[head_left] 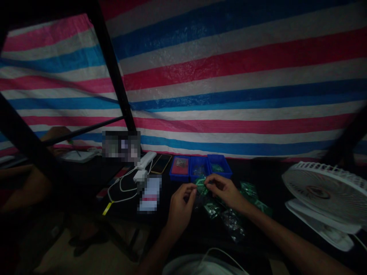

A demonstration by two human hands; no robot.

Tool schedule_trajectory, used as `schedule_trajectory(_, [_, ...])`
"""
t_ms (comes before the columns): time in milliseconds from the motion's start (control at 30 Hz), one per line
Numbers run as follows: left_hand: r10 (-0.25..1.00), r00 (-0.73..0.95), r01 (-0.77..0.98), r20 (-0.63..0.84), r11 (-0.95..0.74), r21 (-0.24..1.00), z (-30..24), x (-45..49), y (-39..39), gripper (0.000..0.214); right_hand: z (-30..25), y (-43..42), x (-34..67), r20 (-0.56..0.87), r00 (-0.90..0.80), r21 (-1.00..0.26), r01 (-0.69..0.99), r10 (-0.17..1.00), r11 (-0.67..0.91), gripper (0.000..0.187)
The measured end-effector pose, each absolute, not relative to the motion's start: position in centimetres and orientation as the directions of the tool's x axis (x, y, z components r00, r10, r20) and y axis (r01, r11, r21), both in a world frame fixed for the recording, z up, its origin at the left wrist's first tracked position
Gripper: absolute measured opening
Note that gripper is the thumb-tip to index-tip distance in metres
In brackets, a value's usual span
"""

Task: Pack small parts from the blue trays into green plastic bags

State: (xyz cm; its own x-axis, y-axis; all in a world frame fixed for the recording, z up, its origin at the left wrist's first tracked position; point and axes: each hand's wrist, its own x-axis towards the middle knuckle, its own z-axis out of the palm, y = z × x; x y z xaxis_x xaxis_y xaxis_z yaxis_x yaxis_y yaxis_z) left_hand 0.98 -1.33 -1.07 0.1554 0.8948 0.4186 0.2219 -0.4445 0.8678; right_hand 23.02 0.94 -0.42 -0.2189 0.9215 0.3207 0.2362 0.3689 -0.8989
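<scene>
Between my hands is a small green printed plastic packet, pinched at its two sides. My left hand closes its thumb and fingers on the left edge. From the right, my right hand grips the other edge between thumb and fingertips. Just below lie more green packets and a clear plastic bag with small contents I cannot make out. Further green packets rest beside my right wrist. Behind my hands stand a blue bin with a pink item, a middle blue bin and a right blue bin.
A white fan stands at the right. To the left lie a phone, a white power strip, a looped white cable and a blurred-out paper. Another person's arm is beyond the black frame.
</scene>
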Motion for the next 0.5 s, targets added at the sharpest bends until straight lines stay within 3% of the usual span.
schedule_trajectory(267, [0.885, 0.161, 0.225, 0.438, -0.465, 0.857, -1.03, 0.95, -1.42, 0.016, -0.58, 1.15, 23.27, 0.309, -0.230, -0.891, 0.270, 0.923, 0.366, 0.025])
schedule_trajectory(500, [0.873, 0.186, 0.230, 0.450, -0.484, 0.844, -1.07, 0.87, -1.42, 0.020, -0.67, 1.21, 22.99, 0.343, -0.184, -0.909, 0.183, 0.921, 0.375, 0.038])
